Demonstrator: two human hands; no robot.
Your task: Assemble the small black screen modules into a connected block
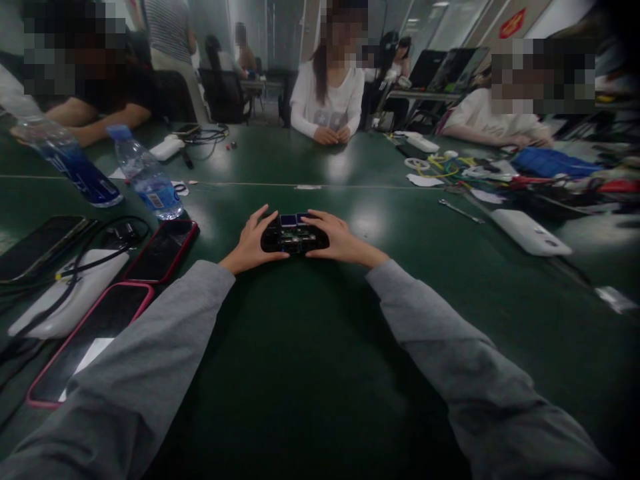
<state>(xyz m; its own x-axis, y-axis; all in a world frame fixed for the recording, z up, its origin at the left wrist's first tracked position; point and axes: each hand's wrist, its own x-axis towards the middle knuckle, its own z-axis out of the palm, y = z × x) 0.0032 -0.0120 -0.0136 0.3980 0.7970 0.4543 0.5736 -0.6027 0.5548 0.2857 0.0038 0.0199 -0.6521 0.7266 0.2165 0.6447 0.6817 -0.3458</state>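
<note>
Between my two hands is a black electronic device with an exposed circuit board [296, 237] and two small dark square panels along its far edge. My left hand [251, 241] grips its left end, thumb at the near side and fingers curved toward the far side. On the opposite end, my right hand [336, 239] holds it the same way, with the fingertips reaching over the far edge beside one panel. The device is at or just above the green table [300, 320]; whether it touches the surface I cannot tell. My palms and fingers cover both of its ends.
Left of my arm lie a red-edged phone [163, 250], a pink-cased phone [95, 340] and a white power bank [67, 293] with cables. Two plastic bottles [150, 177] stand behind them. On the right are a wrench [461, 211], a white box [531, 232] and tangled wires [450, 167]. People sit across the table.
</note>
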